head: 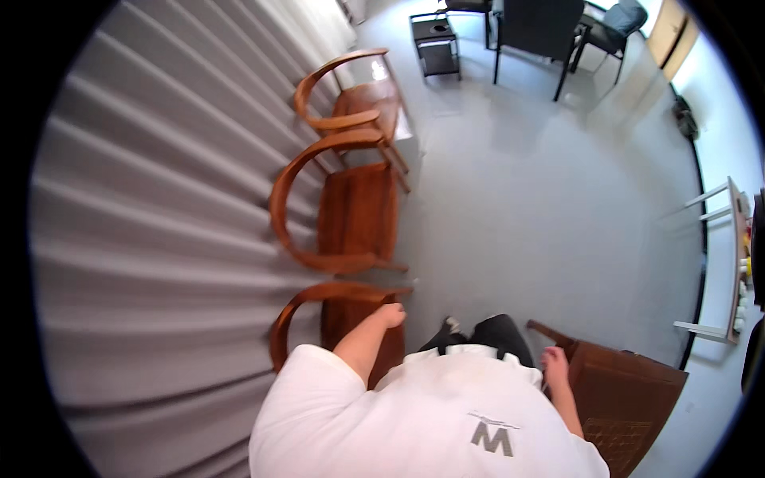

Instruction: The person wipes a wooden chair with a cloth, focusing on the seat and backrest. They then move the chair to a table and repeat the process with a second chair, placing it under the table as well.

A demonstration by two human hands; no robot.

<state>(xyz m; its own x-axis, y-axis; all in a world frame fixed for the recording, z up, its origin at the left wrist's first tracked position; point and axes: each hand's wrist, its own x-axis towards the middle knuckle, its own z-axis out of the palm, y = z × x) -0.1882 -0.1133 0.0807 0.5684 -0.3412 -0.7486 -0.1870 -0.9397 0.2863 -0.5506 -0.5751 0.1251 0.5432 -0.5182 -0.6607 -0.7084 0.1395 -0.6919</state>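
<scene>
My left hand (392, 315) hangs at my side with its fingers curled, over the seat of the nearest wooden armchair (358, 322); whether it touches the chair I cannot tell. At my other side, my right hand (556, 361) hangs beside a dark brown wooden piece of furniture (627, 382) with a woven-looking panel. Nothing shows in either hand, though the palms are hidden. Between the hands are my white T-shirt (454, 388) and dark trousers (505, 334). A shoe (452, 324) shows in front of them.
Two more wooden armchairs (358, 209) (367, 98) line the grey curtain (167, 209) at left. Ahead stand a black side table (439, 51) and black chairs (538, 30). Grey floor (538, 197) lies between. At right, a white-legged table (732, 257) holding small items stands by the wall.
</scene>
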